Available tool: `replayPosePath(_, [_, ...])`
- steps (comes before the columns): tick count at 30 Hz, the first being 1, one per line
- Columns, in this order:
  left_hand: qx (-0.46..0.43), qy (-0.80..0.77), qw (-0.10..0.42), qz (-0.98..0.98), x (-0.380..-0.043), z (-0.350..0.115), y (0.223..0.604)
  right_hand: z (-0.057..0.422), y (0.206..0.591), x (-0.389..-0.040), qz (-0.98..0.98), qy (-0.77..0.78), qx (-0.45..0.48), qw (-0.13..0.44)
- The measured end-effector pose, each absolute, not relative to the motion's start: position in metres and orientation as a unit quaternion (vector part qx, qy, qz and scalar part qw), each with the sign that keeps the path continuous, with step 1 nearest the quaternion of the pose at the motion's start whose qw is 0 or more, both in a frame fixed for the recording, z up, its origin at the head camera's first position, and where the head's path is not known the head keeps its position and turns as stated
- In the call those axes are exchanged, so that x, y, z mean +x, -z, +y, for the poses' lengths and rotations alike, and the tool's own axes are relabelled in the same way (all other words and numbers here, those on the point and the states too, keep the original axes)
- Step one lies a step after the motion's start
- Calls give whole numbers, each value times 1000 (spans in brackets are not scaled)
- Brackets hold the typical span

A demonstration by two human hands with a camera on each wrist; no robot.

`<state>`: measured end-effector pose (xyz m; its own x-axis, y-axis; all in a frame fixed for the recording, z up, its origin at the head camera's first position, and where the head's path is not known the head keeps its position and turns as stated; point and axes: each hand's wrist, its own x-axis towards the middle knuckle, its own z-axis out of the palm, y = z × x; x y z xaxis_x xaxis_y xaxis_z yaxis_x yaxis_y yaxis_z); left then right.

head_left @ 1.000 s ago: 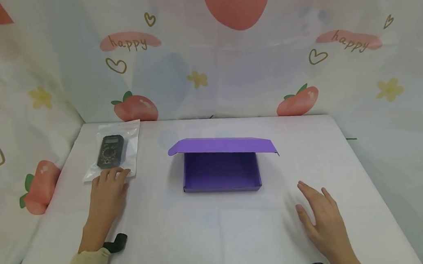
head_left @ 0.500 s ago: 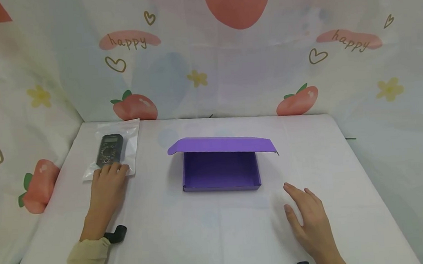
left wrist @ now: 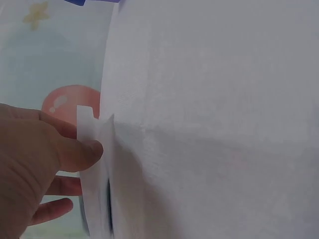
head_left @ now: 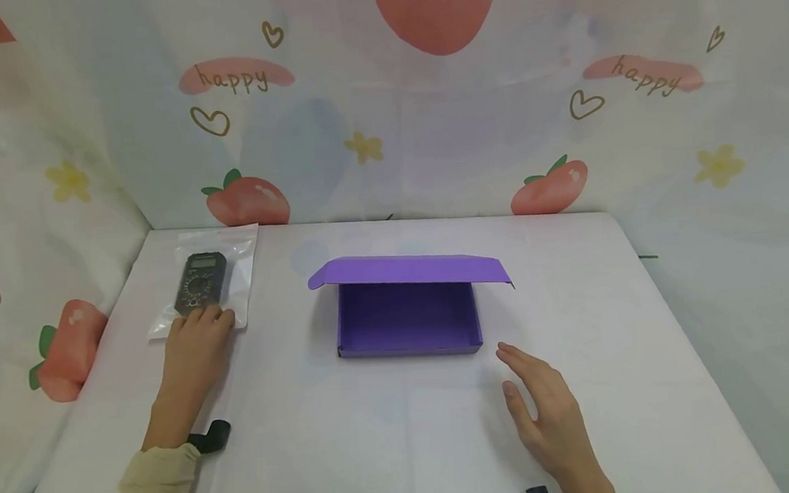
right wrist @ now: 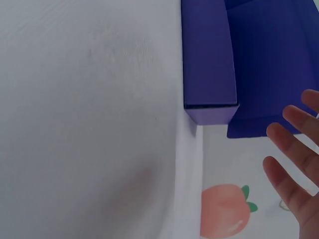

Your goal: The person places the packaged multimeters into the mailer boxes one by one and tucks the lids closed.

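Observation:
A black multimeter (head_left: 201, 281) lies inside a clear plastic bag (head_left: 237, 276) at the table's back left. My left hand (head_left: 197, 348) pinches the bag's near edge. In the left wrist view, the thumb lies on the near side of the bag's edge (left wrist: 88, 174) and fingers show behind it. An open purple cardboard box (head_left: 409, 318) sits mid-table, its lid (head_left: 410, 270) raised and tilted over the tray. My right hand (head_left: 546, 411) hovers right of the box's front corner, fingers spread and holding nothing. The right wrist view shows its fingertips (right wrist: 279, 137) apart from the box.
A white cloth (head_left: 381, 446) covers the table. Patterned fabric (head_left: 428, 137) with strawberries and hearts hangs behind it and along both sides. A black wrist strap piece (head_left: 211, 436) juts out beside the left wrist.
My right hand has moved left, closer to the box. The left hand has shifted slightly forward onto the bag's near edge. The box and multimeter have stayed in place.

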<state>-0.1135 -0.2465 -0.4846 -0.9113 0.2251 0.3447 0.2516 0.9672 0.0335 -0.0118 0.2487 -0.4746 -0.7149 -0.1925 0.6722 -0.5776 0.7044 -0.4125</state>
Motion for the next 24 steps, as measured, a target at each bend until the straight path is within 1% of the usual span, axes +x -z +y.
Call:
replayPosePath(11, [-124,77,187,-971,-94,-251,489,229,469,-19,-866,-325,244,291])
replayPosePath(24, [-123,100,208,-965,-59,-248,486,198,460,-34,-857,-328,292,268])
